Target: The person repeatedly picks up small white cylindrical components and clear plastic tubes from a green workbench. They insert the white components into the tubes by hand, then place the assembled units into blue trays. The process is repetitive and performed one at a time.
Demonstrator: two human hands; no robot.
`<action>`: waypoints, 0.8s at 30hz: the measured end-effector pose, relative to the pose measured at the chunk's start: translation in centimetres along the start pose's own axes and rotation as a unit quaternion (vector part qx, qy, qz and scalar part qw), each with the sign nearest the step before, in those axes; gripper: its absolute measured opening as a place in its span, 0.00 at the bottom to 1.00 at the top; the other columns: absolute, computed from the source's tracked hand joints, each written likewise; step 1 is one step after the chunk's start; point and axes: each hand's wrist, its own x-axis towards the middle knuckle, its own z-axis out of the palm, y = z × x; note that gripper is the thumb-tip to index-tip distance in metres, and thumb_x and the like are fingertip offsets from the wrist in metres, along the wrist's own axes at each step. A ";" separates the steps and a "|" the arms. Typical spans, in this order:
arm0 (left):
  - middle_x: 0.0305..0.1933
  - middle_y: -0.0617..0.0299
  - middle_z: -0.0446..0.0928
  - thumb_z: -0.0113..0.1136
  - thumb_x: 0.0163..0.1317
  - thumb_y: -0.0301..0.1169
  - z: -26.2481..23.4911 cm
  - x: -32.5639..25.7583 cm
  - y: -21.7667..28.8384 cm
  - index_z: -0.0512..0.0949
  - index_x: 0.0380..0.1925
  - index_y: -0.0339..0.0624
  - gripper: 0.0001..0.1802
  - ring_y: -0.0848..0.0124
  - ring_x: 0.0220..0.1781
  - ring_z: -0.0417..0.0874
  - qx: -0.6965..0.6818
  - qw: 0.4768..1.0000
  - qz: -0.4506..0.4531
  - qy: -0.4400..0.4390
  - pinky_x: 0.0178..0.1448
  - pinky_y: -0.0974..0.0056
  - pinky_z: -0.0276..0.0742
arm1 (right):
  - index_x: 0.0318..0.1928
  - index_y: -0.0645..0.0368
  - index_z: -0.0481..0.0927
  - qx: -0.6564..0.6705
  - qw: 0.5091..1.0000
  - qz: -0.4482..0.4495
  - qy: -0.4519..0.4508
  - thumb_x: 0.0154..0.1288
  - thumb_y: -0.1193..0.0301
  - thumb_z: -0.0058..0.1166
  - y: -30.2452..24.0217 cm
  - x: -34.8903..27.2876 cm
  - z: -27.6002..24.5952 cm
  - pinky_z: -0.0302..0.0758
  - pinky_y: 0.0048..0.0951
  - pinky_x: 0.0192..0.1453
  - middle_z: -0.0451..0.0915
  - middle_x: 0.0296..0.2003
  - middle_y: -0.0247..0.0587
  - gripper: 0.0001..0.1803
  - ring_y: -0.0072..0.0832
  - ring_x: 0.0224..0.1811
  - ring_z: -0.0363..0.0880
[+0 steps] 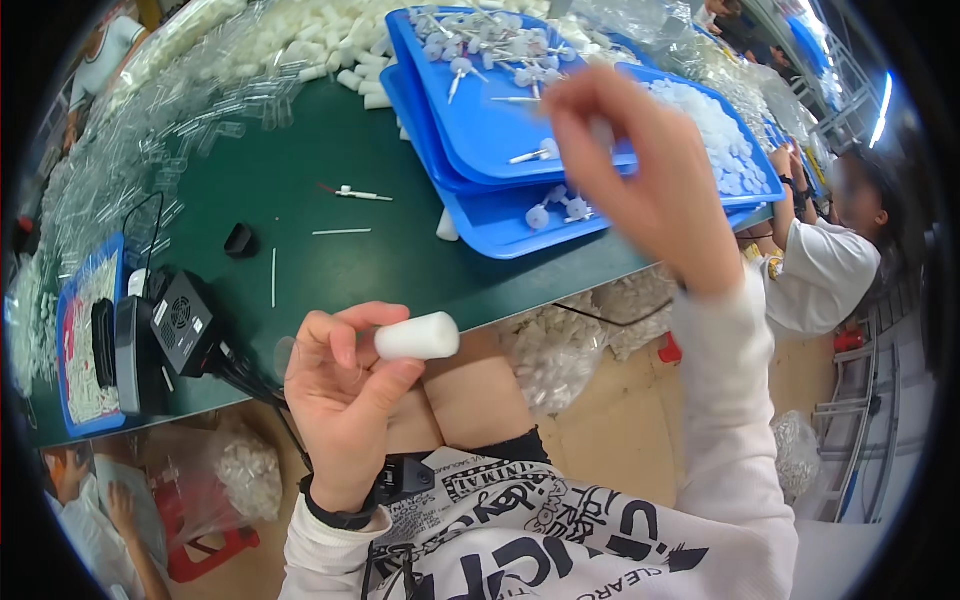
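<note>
The left hand (345, 385) holds a short white foam cylinder (417, 336) in front of the near edge of the green table (300, 170); the thumb presses it from below and the index finger curls over it from above, so the fingers (350, 322) are closed narrowly on its left end, and the rounded right end sticks out free toward the stacked blue trays (480, 150). The right hand (640, 170) is raised over these trays and is blurred; its fingertips are pinched together on something small and pale, but I cannot tell what it is. To do this step well, I judge that the left hand should keep the cylinder level and quiet, with a light grip, because the foam looks soft and a hard pinch may deform it. The free end should stay turned toward the right hand, so the small piece can meet it straight and not at an angle. It is also better to bring the two hands together close above the table edge, so a dropped piece falls on the table and not on the floor. On the trays lie many small white stick parts with round heads (480, 45), and behind the trays, farther from the person, a large heap of the same white cylinders (300, 40) is spread.
</note>
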 end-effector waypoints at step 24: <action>0.39 0.42 0.77 0.59 0.50 0.12 1.3 -1.6 -2.7 0.60 0.24 0.38 0.16 0.65 0.40 0.81 0.131 0.989 -0.044 -0.061 0.43 0.66 0.79 | 0.35 0.65 0.80 -0.006 0.999 -0.044 0.024 0.43 0.84 0.60 -2.9 -11.1 2.6 0.72 0.23 0.26 0.76 0.32 0.42 0.14 0.28 0.27 0.75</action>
